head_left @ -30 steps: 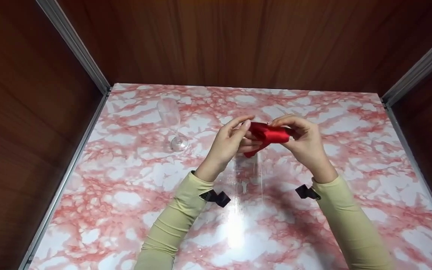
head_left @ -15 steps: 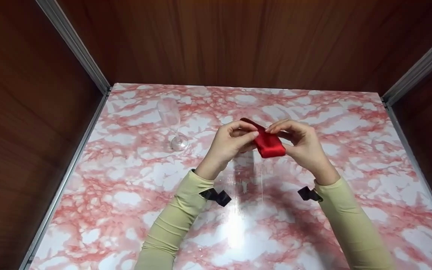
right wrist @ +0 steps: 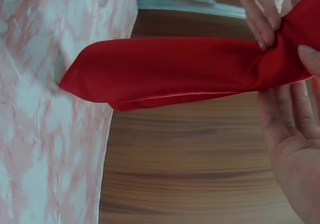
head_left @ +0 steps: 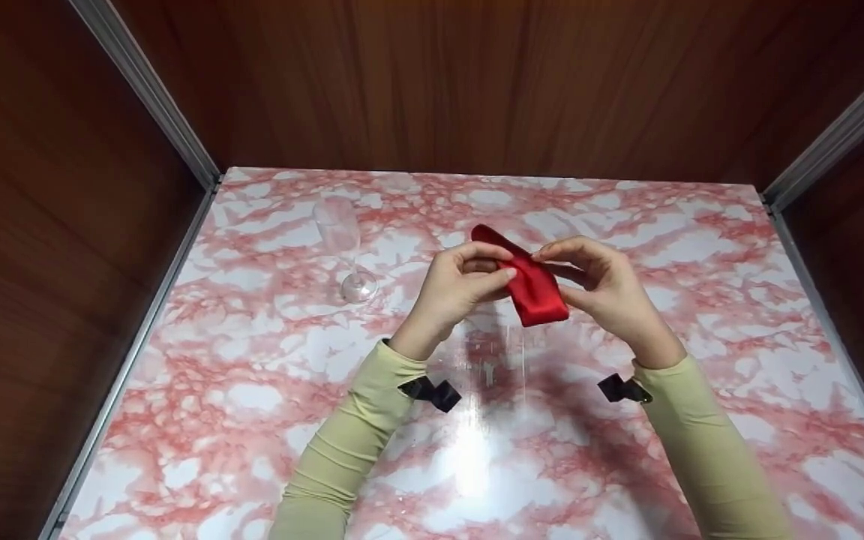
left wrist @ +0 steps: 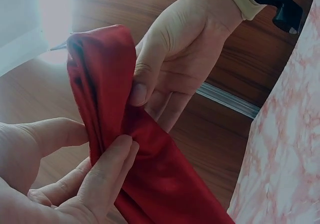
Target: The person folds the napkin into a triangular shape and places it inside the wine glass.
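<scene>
A shiny red satin cloth [head_left: 541, 296], folded into a flat band, is held up above the table between both hands. My left hand [head_left: 458, 289] pinches its left edge with thumb and fingers. On the other side, my right hand [head_left: 601, 277] holds the cloth, its fingertips at the top edge and thumb at the lower side. Up close in the left wrist view, the cloth [left wrist: 107, 69] shows several stacked layers and a rounded fold at its top. In the right wrist view, a long end of the cloth [right wrist: 170, 67] stretches out from the fingers, creased where they grip it.
A clear flute glass [head_left: 338, 229] stands upright at the back left of the table. The red and white marbled tabletop [head_left: 252, 397] is bounded by dark wood panels [head_left: 432, 90] with metal edge strips [head_left: 169, 105].
The cloth has turned from lying crosswise to slanting, with one end up at the far left and the other down toward the front. Both hands have shifted their grip slightly on it.
</scene>
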Demonstrator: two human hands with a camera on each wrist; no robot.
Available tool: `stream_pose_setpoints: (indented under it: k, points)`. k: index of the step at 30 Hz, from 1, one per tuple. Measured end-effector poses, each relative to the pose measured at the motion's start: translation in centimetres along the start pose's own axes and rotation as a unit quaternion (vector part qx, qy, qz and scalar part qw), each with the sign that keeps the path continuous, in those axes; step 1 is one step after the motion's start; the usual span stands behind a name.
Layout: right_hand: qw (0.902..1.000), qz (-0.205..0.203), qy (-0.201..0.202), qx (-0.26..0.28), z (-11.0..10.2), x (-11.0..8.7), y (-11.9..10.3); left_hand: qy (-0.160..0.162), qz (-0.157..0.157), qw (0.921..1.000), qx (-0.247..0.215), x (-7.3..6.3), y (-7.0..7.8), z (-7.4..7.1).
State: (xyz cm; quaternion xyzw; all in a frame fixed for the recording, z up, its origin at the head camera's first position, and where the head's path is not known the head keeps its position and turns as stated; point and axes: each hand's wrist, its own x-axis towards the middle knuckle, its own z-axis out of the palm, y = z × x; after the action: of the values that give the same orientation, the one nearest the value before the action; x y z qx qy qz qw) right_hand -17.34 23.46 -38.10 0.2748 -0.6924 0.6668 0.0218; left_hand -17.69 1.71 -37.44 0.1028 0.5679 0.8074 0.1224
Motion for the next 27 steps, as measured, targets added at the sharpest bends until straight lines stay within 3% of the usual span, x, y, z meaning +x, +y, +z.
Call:
stream_pose_setpoints:
  k: [5,11,21,27]
  points:
    - [0.9991,0.037,-0.013,0.015,-0.2,0.0,0.1,-0.006,0.001,1.0,-0.004,-0.1,-0.1,-0.3]
    - [0.998,0.053,-0.021,0.025,-0.4,-0.2,0.2,-0.006,0.015,0.9998,0.01,-0.1,-0.3,-0.7]
    - [0.9944,0.095,-0.006,0.046,-0.4,-0.4,0.4,0.004,0.071,0.9956,0.06,-0.1,-0.6,-1.4]
    - [0.9844,0.165,0.011,0.06,-0.1,-0.6,0.5,-0.006,0.107,0.9921,0.064,-0.1,-0.6,-1.7]
